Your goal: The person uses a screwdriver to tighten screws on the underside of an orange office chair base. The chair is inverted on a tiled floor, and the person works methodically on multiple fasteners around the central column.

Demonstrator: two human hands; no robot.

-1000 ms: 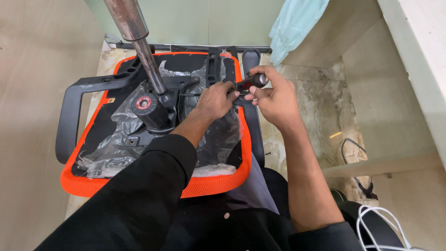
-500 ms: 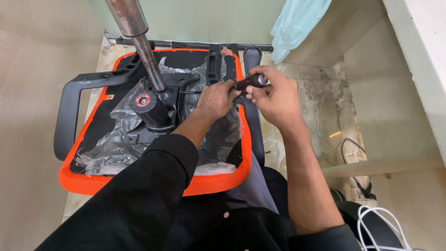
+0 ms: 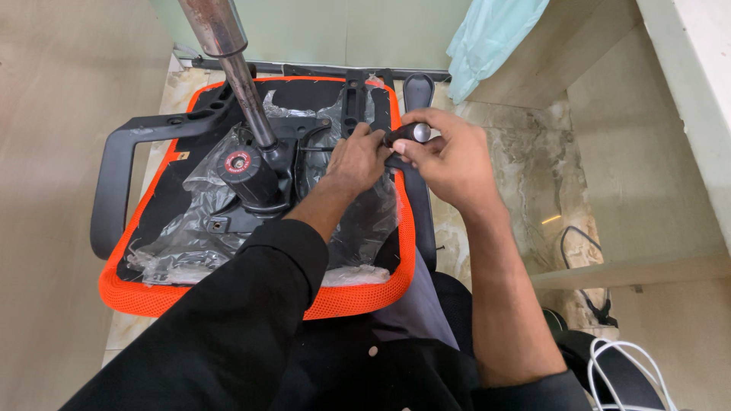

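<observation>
Dark round-ended tool handle (image 3: 407, 134) sits gripped in my right hand (image 3: 449, 164), held level over the upturned orange-rimmed chair seat (image 3: 251, 198). My left hand (image 3: 354, 156) pinches its tip, steadying it.

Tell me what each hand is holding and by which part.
The right hand grips a small dark tool by its handle. The left hand pinches near the tool's front end at the chair seat's underside; what it holds cannot be told.

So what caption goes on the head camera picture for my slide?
Both hands grip a small black tool over an upturned orange chair seat.
</observation>
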